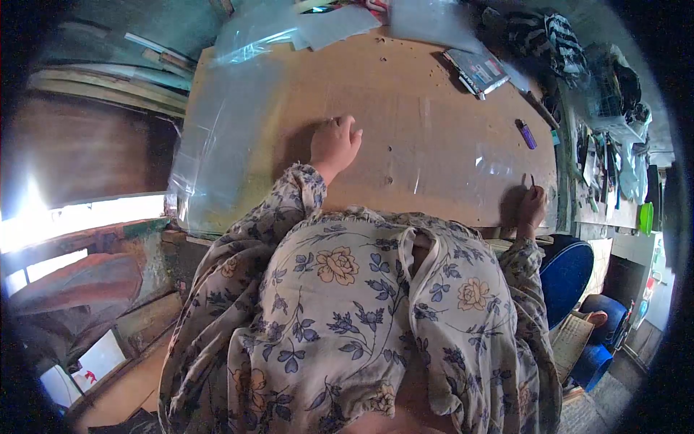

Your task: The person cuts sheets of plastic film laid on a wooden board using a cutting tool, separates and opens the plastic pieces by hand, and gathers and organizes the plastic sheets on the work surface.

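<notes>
A clear plastic sheet (419, 152) lies over the brown board of the work table, its creases catching the light. Near the middle of the board, my left hand (336, 148) rests with its fingers curled in. Whether anything is inside those fingers is hidden. Close to the right edge, my right hand (533, 208) pinches a thin, dark, stick-like thing (533, 181) that points up from the fingertips; its kind is too small to make out. Beyond that hand lies a purple lighter (527, 134).
More clear plastic (224, 137) covers the board's left side, and sheets (340, 27) lie along the far edge. A grey printed packet (477, 72) sits at the far right. A blue round container (566, 278) stands below the table's right corner. Wooden strips (108, 87) are stacked at left.
</notes>
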`<action>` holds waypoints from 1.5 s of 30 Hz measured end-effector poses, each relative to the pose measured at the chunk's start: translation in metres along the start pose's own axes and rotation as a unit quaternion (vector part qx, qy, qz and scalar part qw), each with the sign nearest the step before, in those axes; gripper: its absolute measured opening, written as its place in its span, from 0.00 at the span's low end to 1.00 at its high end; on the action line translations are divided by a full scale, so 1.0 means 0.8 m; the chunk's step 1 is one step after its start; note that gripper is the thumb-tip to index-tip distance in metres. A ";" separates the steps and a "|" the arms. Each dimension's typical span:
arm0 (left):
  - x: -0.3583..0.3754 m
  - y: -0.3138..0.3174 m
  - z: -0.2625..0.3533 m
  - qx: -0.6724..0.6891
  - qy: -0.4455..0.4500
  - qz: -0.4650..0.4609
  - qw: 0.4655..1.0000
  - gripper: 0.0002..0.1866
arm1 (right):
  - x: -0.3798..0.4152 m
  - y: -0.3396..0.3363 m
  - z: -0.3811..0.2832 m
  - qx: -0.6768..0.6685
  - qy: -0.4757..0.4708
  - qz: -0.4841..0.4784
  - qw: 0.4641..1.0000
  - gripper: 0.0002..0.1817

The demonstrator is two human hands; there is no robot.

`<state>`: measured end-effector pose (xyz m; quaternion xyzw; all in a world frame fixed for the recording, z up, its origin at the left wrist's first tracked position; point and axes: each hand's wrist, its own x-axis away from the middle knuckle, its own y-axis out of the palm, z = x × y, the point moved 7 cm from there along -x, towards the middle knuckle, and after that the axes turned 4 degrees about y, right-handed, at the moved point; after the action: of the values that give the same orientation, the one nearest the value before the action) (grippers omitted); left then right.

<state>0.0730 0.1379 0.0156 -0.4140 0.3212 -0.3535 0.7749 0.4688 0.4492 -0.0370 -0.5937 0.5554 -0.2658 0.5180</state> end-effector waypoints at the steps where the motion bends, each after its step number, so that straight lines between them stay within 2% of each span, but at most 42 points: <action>1: -0.003 0.003 -0.008 -0.035 -0.023 -0.001 0.999 0.13 | 0.001 0.000 0.001 -0.010 0.002 0.004 1.000 0.07; 2: -0.006 0.005 -0.015 -0.071 -0.047 -0.003 0.996 0.17 | 0.001 0.001 0.003 -0.009 0.003 0.005 1.000 0.07; 6: -0.019 0.003 -0.023 -0.116 -0.038 -0.043 0.992 0.17 | 0.002 0.001 0.001 0.000 0.003 0.020 1.000 0.07; 8: -0.017 -0.006 -0.018 -0.124 0.010 -0.066 0.990 0.17 | 0.003 -0.003 -0.002 -0.001 0.007 0.027 1.000 0.07; 12: -0.001 -0.034 -0.025 -0.159 0.001 -0.096 0.983 0.19 | 0.004 0.000 0.003 -0.005 0.012 0.015 1.000 0.07; 14: 0.016 -0.039 -0.045 -0.158 0.041 -0.024 0.986 0.19 | 0.003 -0.002 0.001 0.005 0.009 0.012 1.000 0.08; 16: 0.028 -0.048 -0.061 -0.146 0.034 -0.041 0.988 0.22 | 0.004 -0.005 -0.001 -0.013 0.031 0.002 0.999 0.08; 18: 0.039 -0.059 -0.062 -0.189 0.055 -0.019 0.980 0.22 | 0.005 -0.009 -0.006 -0.006 0.027 -0.005 1.000 0.08; 26: 0.039 -0.052 -0.048 -0.148 0.056 -0.043 0.987 0.23 | 0.004 -0.013 0.004 0.009 -0.004 0.007 1.000 0.08; 29: 0.039 -0.051 -0.051 -0.156 0.043 -0.049 0.986 0.23 | 0.005 -0.016 0.001 0.022 0.000 0.000 1.000 0.08; 31: 0.036 -0.053 -0.057 -0.171 0.034 -0.055 0.983 0.24 | 0.007 -0.019 -0.001 0.027 0.039 -0.016 0.999 0.08; 35: 0.033 -0.059 -0.075 -0.180 0.050 -0.111 0.976 0.25 | 0.011 -0.023 -0.006 0.054 0.013 -0.005 0.998 0.12; 41: 0.025 -0.062 -0.079 -0.186 0.080 -0.154 0.967 0.26 | 0.012 -0.029 -0.002 0.027 0.056 -0.015 0.998 0.12; 43: 0.025 -0.063 -0.083 -0.186 0.076 -0.158 0.967 0.26 | 0.010 -0.024 0.002 0.053 0.046 -0.023 0.997 0.08; 45: 0.026 -0.063 -0.085 -0.187 0.082 -0.150 0.967 0.26 | 0.011 -0.025 0.002 0.038 0.040 -0.025 0.998 0.08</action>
<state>0.0164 0.0722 0.0242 -0.5644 0.3783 -0.4320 0.5931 0.4797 0.4382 -0.0215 -0.5762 0.5507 -0.3229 0.5104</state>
